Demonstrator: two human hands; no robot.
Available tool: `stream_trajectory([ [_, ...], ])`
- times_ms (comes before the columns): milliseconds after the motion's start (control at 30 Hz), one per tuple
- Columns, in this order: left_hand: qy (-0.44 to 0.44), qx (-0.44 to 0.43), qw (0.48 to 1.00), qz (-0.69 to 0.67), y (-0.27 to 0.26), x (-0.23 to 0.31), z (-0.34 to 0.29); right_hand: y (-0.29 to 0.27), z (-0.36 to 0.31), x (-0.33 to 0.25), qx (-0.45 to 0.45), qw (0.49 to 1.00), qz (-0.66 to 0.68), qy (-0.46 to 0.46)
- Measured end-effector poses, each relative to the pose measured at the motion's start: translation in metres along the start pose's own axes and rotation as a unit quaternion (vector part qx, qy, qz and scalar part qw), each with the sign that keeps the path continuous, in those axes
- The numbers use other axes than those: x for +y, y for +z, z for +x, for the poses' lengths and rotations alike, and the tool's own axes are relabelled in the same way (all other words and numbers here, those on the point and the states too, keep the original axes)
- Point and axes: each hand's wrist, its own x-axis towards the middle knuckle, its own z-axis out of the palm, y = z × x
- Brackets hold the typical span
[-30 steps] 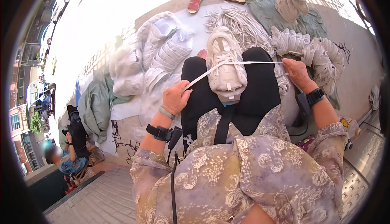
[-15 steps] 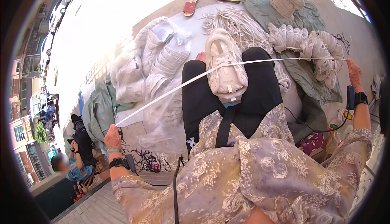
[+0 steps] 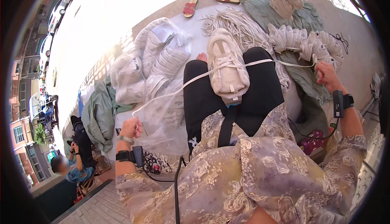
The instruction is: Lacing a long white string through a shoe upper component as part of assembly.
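A beige-white sneaker (image 3: 228, 63) rests between my knees, toe toward me. A long white shoelace (image 3: 178, 90) runs through it, and both ends hang slack in shallow curves out to the sides. My left hand (image 3: 131, 129), at the lower left, is closed at one lace end beside the clear plastic. My right hand (image 3: 327, 76), at the right, has its fingers curled at the other end, which bends upward by the fingertips. Just how the fingers grip the tips is too small to make out. Each wrist wears a black strap with a small box.
White shoes in clear plastic (image 3: 152, 61) lie left of my legs. Beyond the sneaker is a heap of loose laces (image 3: 239, 25); bundled laces (image 3: 288, 39) lie on green cloth (image 3: 310, 18). Red sandals (image 3: 190, 7) stand farther off. Another person (image 3: 77, 167) sits at the left.
Both hands have come inward toward the sneaker, the left one also rightward and slightly up. The shoelace, straight and taut before, now sags.
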Motion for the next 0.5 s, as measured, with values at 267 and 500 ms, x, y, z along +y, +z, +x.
stream_trajectory([
  [267,0.106,-0.339,0.932,-0.071,0.22,0.127,0.021,0.23,-0.012,-0.052,-0.26,0.96,0.095,0.041],
  [500,0.2,-0.176,0.96,-0.087,0.264,0.178,0.051,0.26,0.036,-0.061,-0.143,0.972,0.162,-0.091],
])
